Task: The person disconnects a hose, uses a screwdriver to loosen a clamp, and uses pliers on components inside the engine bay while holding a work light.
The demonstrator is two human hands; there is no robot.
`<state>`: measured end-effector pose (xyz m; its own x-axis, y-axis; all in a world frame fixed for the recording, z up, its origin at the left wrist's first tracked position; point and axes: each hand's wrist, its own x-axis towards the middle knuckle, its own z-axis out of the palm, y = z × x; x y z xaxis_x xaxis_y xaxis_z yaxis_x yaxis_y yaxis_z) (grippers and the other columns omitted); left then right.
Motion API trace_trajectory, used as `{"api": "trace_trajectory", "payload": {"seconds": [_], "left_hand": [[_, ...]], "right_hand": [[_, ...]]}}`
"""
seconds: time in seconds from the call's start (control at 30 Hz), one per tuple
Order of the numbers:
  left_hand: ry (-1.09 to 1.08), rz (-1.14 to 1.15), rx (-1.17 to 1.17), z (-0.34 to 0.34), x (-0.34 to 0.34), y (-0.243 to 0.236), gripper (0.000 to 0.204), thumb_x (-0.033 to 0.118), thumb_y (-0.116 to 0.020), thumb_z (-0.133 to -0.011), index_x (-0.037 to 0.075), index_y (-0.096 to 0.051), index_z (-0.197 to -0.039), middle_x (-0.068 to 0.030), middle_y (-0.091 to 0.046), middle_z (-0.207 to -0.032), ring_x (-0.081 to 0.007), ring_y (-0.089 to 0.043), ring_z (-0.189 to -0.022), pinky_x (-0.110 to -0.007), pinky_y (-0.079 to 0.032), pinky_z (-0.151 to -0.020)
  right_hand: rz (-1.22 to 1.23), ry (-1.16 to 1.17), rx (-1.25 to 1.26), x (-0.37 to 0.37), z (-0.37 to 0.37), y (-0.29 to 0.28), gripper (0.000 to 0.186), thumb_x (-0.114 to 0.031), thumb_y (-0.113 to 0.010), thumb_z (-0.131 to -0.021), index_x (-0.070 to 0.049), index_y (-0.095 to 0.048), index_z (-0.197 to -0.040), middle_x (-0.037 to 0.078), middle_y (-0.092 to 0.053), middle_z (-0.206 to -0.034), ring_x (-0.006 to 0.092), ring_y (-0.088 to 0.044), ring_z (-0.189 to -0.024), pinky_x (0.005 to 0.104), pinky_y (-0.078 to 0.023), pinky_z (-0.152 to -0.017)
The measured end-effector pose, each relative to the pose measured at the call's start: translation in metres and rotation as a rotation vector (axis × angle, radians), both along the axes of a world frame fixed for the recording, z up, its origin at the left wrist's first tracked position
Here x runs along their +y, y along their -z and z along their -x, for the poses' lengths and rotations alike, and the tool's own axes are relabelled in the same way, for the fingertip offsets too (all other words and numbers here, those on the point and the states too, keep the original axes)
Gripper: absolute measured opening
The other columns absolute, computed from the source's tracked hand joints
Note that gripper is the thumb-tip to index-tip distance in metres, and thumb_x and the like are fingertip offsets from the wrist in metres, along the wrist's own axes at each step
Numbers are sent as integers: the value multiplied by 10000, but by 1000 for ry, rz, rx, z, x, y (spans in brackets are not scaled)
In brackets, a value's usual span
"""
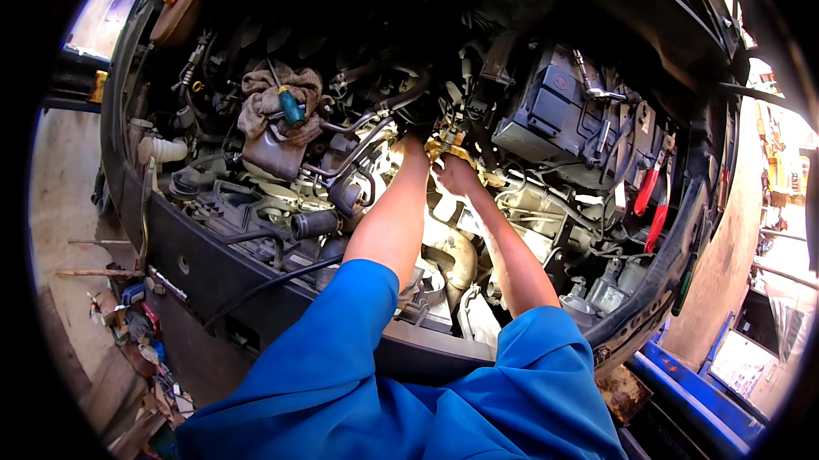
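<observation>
Both my arms reach deep into a car's engine bay. My left hand (411, 151) is down among hoses and metal parts, its fingers hidden. Close beside it on the right, my right hand (458, 177) is closed, the fingers curled in against the parts; what they hold is hidden. A yellowish, brightly lit part (450, 150) lies just above my right hand, touching or nearly touching it. Below the hands runs a pale curved pipe (456, 254), seen between my forearms.
A green-handled screwdriver (291, 107) lies on a crumpled rag (264, 106) at the left. At the right stand a battery (550, 106), a ratchet (595, 85) on it, and red-handled pliers (653, 196). The black front edge (281, 315) crosses below my arms.
</observation>
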<state>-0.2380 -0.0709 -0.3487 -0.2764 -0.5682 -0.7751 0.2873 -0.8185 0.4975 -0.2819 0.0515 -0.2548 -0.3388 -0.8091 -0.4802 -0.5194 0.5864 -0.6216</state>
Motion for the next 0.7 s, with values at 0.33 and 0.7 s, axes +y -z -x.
{"api": "trace_trajectory", "payload": {"seconds": [0.33,0.7], "left_hand": [[36,4,32,13,8,-3,448,472,-577,-890,124,-579,-1171,-37,-628,-1048,-179,-569,-886,-421,-477,-726],[95,33,-4,-18,-12,7,428,444,-573,-891,121,-574,-1173,-46,-625,-1059,-185,-572,-897,-416,-485,-720]], "right_hand": [[-15,-2,50,21,-3,-128,415,-338,-522,-927,51,-578,-1061,285,-645,-1000,441,-616,-960,487,-482,-834],[283,130,312,128,-13,-301,207,-223,-559,-941,-20,-574,-976,178,-636,-827,360,-628,-781,464,-501,-712]]}}
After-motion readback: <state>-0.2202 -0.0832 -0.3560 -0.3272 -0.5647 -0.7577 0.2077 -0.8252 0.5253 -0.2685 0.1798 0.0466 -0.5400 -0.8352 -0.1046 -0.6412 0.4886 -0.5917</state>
